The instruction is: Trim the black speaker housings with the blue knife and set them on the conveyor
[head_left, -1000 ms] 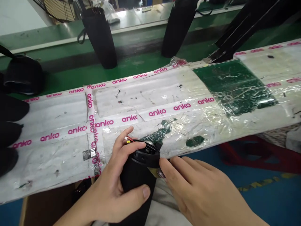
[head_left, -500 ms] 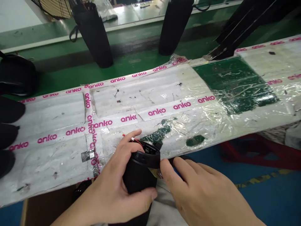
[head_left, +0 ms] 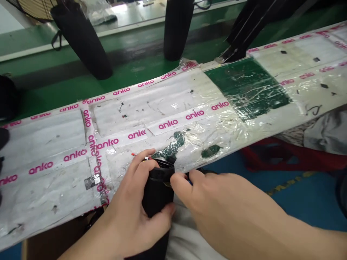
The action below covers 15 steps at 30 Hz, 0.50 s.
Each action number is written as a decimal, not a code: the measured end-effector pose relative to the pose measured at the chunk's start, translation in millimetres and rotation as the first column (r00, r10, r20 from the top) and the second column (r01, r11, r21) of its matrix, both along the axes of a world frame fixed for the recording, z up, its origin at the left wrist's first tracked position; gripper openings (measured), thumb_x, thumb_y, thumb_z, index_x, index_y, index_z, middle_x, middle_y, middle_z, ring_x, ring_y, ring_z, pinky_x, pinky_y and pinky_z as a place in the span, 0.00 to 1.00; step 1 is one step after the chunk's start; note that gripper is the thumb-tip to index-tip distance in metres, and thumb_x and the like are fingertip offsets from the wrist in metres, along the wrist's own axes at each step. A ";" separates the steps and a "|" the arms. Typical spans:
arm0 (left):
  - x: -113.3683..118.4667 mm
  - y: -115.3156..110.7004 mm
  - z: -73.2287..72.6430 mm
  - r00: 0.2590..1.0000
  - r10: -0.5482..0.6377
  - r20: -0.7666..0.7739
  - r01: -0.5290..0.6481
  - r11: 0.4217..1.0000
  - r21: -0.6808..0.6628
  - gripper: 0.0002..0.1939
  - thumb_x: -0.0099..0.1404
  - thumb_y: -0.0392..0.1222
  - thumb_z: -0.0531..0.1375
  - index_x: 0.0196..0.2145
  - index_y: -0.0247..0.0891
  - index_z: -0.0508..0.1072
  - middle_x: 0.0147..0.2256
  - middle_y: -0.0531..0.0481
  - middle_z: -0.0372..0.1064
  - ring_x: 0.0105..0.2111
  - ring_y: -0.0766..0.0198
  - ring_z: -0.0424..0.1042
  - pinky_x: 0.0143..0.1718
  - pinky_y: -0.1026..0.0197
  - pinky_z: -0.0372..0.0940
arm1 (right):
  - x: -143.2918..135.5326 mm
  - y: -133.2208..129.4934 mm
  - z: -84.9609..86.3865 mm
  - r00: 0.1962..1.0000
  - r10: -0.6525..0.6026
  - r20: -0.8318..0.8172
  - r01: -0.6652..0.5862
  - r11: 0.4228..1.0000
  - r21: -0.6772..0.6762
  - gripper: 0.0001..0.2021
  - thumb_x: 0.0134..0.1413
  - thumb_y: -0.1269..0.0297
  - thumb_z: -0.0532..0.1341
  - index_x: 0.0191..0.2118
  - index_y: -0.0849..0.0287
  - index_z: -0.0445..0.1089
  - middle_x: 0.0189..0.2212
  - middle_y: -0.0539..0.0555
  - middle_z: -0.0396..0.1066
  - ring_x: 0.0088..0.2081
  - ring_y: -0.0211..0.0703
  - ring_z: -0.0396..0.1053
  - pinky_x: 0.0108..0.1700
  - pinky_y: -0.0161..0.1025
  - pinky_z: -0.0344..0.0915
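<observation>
Standing upright at the near edge of the tabletop [head_left: 54, 144], the black cylinder [head_left: 157, 195] sits in the left hand [head_left: 130, 216], whose fingers and thumb are clamped around its body. The right hand [head_left: 217, 209] pinches at its open rim, fingers together. Thin red wires [head_left: 141, 156] stick out of the top. Two more black cylinders [head_left: 81, 39] stand well beyond on the green surface.

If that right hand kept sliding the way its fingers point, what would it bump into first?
Most likely the black cylinder that the left hand grips: the right hand points leftward and its fingertips already look to be touching its upper rim, though depth is hard to judge.
</observation>
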<state>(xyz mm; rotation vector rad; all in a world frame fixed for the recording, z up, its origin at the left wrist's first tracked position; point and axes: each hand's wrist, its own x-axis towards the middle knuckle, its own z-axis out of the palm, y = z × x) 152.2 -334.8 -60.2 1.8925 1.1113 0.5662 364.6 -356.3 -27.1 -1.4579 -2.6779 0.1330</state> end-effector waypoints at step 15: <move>3.6 -17.5 -4.4 0.988 0.101 0.114 -0.100 0.995 -0.021 0.27 0.60 0.31 0.67 0.51 0.53 0.64 0.56 0.50 0.62 0.62 0.48 0.67 0.60 0.45 0.67 | 16.1 -37.0 -15.2 0.999 0.041 0.021 -0.043 0.993 0.107 0.30 0.44 0.79 0.56 0.57 0.57 0.65 0.30 0.47 0.69 0.24 0.45 0.69 0.26 0.45 0.60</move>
